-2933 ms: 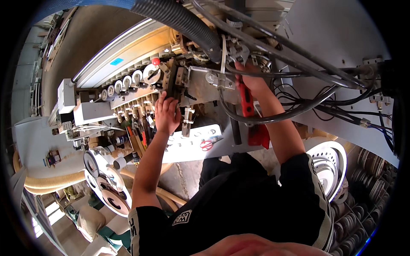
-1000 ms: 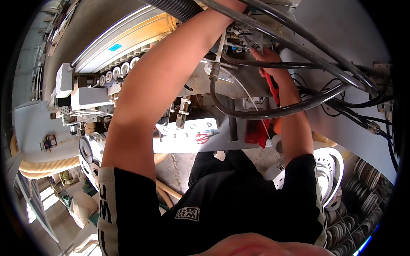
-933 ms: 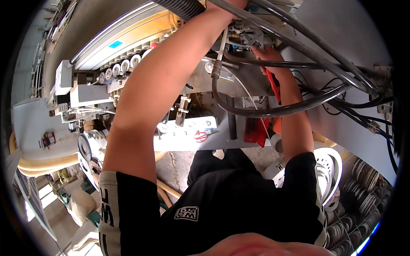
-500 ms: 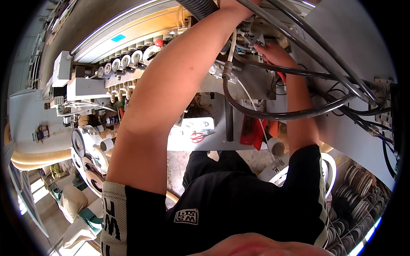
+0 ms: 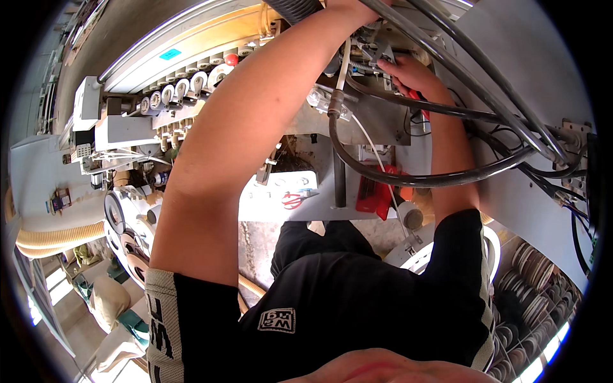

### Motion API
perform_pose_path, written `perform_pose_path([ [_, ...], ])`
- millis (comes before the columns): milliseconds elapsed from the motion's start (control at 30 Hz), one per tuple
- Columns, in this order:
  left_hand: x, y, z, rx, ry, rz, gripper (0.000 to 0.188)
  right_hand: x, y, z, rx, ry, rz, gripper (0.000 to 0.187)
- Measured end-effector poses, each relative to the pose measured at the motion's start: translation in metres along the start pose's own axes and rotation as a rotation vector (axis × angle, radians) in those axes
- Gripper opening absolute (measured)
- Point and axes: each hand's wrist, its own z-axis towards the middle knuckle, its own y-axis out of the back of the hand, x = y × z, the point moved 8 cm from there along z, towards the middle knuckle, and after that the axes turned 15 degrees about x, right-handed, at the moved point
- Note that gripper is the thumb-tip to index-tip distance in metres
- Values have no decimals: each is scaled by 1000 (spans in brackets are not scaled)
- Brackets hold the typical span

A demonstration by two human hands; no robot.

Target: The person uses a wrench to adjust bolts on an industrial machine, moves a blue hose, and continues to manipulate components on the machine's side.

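My left hand (image 5: pixel 352 9) reaches far up to the top edge of the head view, where the frame and grey tubes cut off its fingers. What it touches there is hidden. My right hand (image 5: pixel 412 75) is at a metal mechanism (image 5: pixel 382 54) of the machine, its fingers curled and the thumb against the metal. A red-handled tool (image 5: pixel 416 97) sticks out below the palm; its working end is hidden. A black hose (image 5: pixel 408 172) loops in front of my right forearm, and a pale tube (image 5: pixel 345 64) with a brown fitting hangs between my arms.
Rows of rollers (image 5: pixel 182 88) line the machine at left. Scissors with red handles (image 5: pixel 292 202) lie on a white panel (image 5: pixel 268 207), beside a red tray (image 5: pixel 370 191). Thick grey tubes (image 5: pixel 472 70) cross at upper right, with dark cables (image 5: pixel 549 185) below. Reels (image 5: pixel 536 274) stand racked at lower right.
The view has shifted slightly. My right hand has turned a little at the mechanism, and more of the red handle shows under it. My left arm stays stretched to the top.
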Motion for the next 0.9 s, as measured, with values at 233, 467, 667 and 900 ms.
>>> perform_pose_path([
  [233,1,-5,-1,80,56,-104,44,19,-15,-20,-100,3,40,52],
  [467,11,-32,-5,171,288,-166,43,18,-80,-27,-228,-10,615,43],
  [667,4,-8,-3,50,122,-48,46,20,-117,13,-330,87,963,37],
  [900,6,-23,-1,55,65,-43,49,29,-147,40,-380,114,1327,25],
])
